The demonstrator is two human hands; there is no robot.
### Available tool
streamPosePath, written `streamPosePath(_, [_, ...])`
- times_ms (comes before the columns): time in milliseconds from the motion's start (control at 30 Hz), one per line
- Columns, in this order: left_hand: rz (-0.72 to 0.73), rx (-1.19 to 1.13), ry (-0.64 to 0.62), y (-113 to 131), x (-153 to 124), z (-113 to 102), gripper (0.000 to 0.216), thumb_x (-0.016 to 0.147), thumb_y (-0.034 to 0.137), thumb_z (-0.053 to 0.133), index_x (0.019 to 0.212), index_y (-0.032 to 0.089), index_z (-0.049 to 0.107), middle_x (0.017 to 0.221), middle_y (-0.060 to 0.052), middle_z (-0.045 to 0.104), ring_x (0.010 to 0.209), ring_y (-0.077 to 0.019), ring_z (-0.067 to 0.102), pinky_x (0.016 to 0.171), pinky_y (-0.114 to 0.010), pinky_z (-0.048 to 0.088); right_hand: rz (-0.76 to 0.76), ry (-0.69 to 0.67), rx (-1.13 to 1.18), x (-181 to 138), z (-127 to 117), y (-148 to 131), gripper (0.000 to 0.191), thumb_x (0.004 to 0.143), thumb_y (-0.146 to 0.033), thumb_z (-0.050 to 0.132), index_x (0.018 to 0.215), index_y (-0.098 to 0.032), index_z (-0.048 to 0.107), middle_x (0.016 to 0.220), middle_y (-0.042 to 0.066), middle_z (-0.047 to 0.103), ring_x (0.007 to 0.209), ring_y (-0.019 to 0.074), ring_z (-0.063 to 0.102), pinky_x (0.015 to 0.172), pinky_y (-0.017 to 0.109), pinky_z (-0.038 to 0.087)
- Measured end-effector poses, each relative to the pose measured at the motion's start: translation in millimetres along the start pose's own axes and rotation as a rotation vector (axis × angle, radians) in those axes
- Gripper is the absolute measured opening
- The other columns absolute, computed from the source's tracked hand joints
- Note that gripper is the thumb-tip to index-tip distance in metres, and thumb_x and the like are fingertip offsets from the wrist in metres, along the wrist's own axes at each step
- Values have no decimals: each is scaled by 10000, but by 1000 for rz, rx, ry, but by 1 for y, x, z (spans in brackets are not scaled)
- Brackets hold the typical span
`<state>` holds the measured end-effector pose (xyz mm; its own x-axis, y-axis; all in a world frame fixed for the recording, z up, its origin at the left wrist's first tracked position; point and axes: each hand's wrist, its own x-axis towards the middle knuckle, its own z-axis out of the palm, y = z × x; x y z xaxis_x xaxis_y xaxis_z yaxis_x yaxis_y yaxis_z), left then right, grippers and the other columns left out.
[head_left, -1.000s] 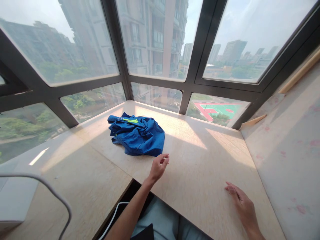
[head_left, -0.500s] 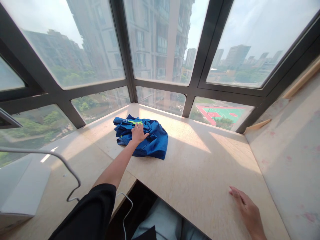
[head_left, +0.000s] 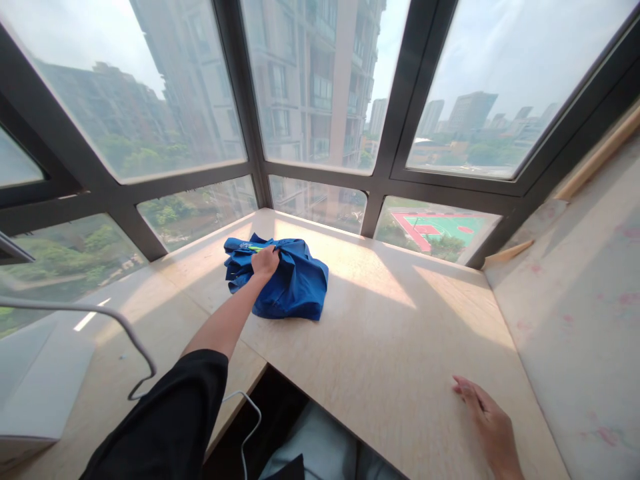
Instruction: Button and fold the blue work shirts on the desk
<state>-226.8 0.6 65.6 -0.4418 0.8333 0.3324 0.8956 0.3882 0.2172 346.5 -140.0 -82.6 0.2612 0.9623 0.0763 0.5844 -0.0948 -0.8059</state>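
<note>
A crumpled blue garment with a yellow-green strip and a small white marking lies heaped on the pale wooden surface. My left hand reaches across from below and is closed on a fold near its middle, drawing creases towards the fingers. The exact kind of garment cannot be made out from the heap. Far to the right, my right hand hovers over or rests on the wood, apart from the cloth. Its fingers are loosely bent with a small gap by the thumb, and no object shows in it.
Dark-framed windows enclose the far side. A white box and a grey cable are at the left. Below me, a dark recess cuts into the surface, with a white cord hanging there. A flowered wall borders the right.
My left hand has gone from lying spread on the garment to gripping a bunched fold of it. The right hand has hardly moved; the view has shifted slightly.
</note>
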Motion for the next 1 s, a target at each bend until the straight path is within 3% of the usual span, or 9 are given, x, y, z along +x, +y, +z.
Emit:
streamPosePath(167, [-52,-104,261,10,23,-69,382,986,316,350,1190,132,615,1164,-177,678,1078,-312,618,894,-397,420,-45,13,22,-1,1,-4,559,740,-662,511,932,-194,747,882,102,778,871,312,728,807,393,580])
streamPosePath(300, [113,-433,633,35,36,-145,309,962,360,461,1050,136,656,1052,-145,693,1006,-268,622,900,-389,426,-40,-7,45,-2,1,-9,563,725,-665,511,909,-190,751,891,109,775,903,320,717,834,411,567])
streamPosePath(467, [346,-675,844,102,24,-235,262,953,418,518,905,208,666,898,-77,679,866,-180,604,803,-353,457,50,-44,166,-1,0,-15,570,696,-682,547,911,-191,744,901,107,768,913,315,706,815,392,561])
streamPosePath(567, [474,-758,877,149,-5,-258,292,964,421,510,948,177,669,886,-42,669,866,-160,607,783,-348,466,96,-55,326,-4,1,-28,606,696,-722,582,951,-194,733,868,86,753,818,275,696,749,373,566])
streamPosePath(667, [559,-728,846,188,-43,-241,219,962,353,529,1006,204,682,921,-53,697,888,-189,623,820,-367,464,132,-141,574,-12,0,-53,674,689,-762,630,1038,-191,708,909,101,742,799,262,687,712,384,568])
streamPosePath(767, [584,-736,730,214,-87,-185,215,961,299,521,1031,193,695,912,-63,706,880,-202,635,824,-362,453,137,-262,786,-21,-3,-84,688,708,-767,646,1121,-218,690,1064,147,726,979,314,679,812,463,557])
streamPosePath(900, [517,-912,385,233,-164,-89,248,960,294,507,1066,197,709,933,-83,704,894,-208,636,841,-359,466,152,-485,1010,-32,-7,-117,709,749,-855,489,1217,-351,664,1363,90,612,1299,343,519,933,521,511])
streamPosePath(1000, [425,-1064,19,231,-226,-38,282,963,334,496,1111,212,702,994,-100,698,954,-228,636,875,-386,492,209,-546,986,-36,-4,-125,595,759,-798,556,1145,-371,707,1299,27,663,1260,329,564,1016,491,474])
